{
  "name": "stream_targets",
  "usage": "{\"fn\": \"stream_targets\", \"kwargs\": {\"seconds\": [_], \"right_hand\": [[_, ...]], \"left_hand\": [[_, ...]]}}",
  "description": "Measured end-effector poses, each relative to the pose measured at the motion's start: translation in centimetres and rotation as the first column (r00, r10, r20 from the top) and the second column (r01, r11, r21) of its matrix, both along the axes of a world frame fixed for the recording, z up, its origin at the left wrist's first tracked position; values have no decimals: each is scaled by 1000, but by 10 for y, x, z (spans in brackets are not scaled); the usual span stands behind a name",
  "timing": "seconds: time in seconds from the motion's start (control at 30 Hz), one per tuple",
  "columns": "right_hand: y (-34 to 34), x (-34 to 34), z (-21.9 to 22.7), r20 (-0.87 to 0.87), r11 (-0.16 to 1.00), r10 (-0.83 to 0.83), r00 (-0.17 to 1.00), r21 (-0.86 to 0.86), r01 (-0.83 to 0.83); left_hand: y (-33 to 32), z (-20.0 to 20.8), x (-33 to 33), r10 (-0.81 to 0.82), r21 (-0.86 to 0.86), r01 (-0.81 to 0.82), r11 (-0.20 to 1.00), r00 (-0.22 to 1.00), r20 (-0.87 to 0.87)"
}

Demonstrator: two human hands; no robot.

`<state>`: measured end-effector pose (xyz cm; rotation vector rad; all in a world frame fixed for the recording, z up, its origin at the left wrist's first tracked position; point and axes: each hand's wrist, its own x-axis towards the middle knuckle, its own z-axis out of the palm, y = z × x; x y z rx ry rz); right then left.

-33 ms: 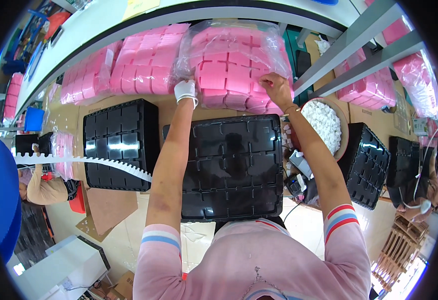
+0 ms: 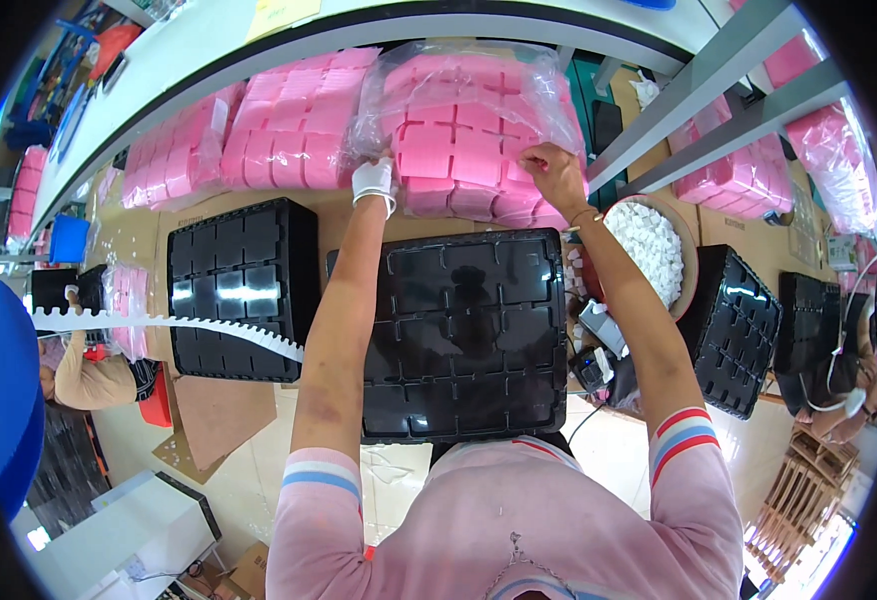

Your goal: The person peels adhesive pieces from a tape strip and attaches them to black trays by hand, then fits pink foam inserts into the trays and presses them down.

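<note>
A stack of pink foam blocks (image 2: 459, 130) lies ahead of me, partly wrapped in a clear plastic bag (image 2: 369, 125). At the stack's left edge, my left hand (image 2: 372, 180), in a white glove, is closed on the bunched plastic bag. My right hand (image 2: 556, 175), bare, bends over the stack's right part with thumb and fingers drawn together. What those fingers hold, if anything, is too small to make out. Between my forearms and me, a black plastic tray (image 2: 469, 340) with a grid of raised ribs lies face down or flat.
Another black tray (image 2: 227, 290) lies to the left, with a white toothed strip (image 2: 209, 325) across it. On the right stands a round tub (image 2: 694, 265) of white foam pieces. Grey metal bars (image 2: 699, 90) slant overhead at right. Other people work at both sides.
My left hand has shifted very slightly to the right at the bag's edge. My right hand stays nearly in place over the pink foam.
</note>
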<state>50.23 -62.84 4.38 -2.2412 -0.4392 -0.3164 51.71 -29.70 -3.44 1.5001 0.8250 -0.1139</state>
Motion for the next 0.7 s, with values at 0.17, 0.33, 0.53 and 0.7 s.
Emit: {"fn": "stream_targets", "kwargs": {"seconds": [0.17,0.33,0.53,0.7], "right_hand": [[20,6,48,80,996,30,996,84,-37],[21,13,90,138,1000,14,990,26,-18],[6,-3,104,371,997,56,927,-69,-33],[10,-50,104,376,994,106,921,-36,-99]], "left_hand": [[27,17,-11,114,-245,-139,960,987,-115],[33,44,-13,-141,538,76,839,987,81],[19,130,-37,-265,957,76,281,964,2],[45,149,-90,-271,843,18,538,951,152]]}}
